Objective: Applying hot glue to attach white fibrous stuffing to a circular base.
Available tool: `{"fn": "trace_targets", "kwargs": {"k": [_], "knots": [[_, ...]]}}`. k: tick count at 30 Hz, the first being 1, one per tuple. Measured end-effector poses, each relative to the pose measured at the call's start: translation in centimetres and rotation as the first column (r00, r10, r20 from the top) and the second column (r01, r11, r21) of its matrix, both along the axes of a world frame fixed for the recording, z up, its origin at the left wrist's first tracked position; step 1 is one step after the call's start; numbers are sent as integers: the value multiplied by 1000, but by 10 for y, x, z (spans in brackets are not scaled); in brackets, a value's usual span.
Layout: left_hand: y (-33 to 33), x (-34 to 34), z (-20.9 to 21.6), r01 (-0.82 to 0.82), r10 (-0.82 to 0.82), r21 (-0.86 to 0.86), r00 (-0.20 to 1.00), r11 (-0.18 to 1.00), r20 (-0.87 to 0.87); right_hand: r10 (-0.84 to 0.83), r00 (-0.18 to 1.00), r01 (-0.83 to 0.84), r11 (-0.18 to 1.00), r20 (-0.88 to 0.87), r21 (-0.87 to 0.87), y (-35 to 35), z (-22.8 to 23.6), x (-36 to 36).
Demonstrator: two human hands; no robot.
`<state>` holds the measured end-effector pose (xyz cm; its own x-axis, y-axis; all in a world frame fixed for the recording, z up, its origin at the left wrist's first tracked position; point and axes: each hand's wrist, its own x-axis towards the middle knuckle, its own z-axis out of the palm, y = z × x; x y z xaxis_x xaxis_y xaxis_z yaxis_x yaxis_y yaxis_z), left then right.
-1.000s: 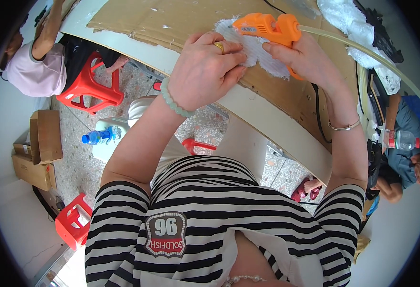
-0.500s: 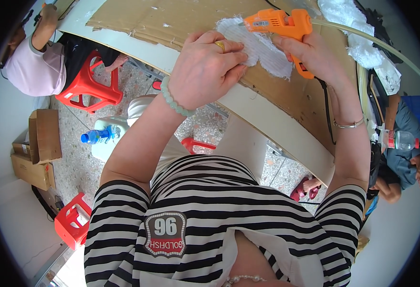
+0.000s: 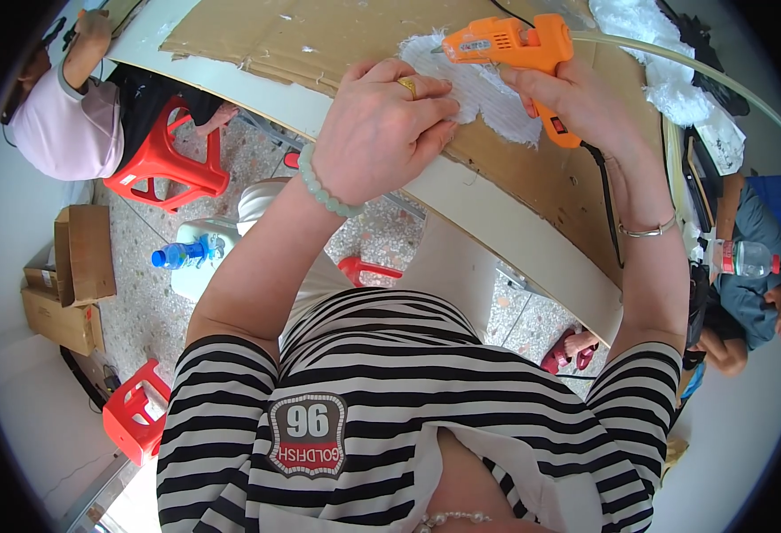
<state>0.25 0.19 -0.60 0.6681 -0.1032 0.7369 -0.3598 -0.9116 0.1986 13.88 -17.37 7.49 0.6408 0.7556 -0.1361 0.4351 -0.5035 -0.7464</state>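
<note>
An orange hot glue gun point(image 3: 506, 43) is in my right hand point(image 3: 570, 99), whose fingers wrap its handle. A clear glue stick trails from the gun's back end. The nozzle points left, over the far edge of a white, ribbed piece of cloth point(image 3: 503, 109) with frayed edges. My left hand point(image 3: 395, 124) is at the cloth's left side, its fingers bent and pressed together on it. The left fingertips are partly hidden, and so is the part of the cloth under them. Beneath the cloth lies a brown cardboard sheet point(image 3: 319, 31).
The white table edge point(image 3: 497, 200) runs between me and the cardboard. White plastic wrap point(image 3: 644, 44) lies at the far right. The gun's black cord point(image 3: 608, 200) hangs beside my right forearm. Two people sit nearby, one on a red stool point(image 3: 164, 164). Cardboard boxes point(image 3: 84, 258) stand at left.
The glue gun in my right hand has shifted slightly left and toward me, its nozzle now further over the cloth. My left hand has hardly moved.
</note>
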Motion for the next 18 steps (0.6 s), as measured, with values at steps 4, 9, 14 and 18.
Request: {"fn": "trace_targets", "kwargs": {"k": [4,9,14,18], "knots": [[-1,1,0,-3,3,-2,1000,1000,-7,8,999,-9,1000,48,13,-15,5,5],[-2,0,2,4,-4,-2,1000,1000,-12,-52,999,53,975,-11,217,-45,25,-9],[0,1,2,19,-19,-6,1000,1000,-12,-101,975,183,872,-200,454,-60,22,-23],[-4,0,7,41,-41,-8,996,999,-77,-141,893,370,770,-427,520,-50,3,-42]]}}
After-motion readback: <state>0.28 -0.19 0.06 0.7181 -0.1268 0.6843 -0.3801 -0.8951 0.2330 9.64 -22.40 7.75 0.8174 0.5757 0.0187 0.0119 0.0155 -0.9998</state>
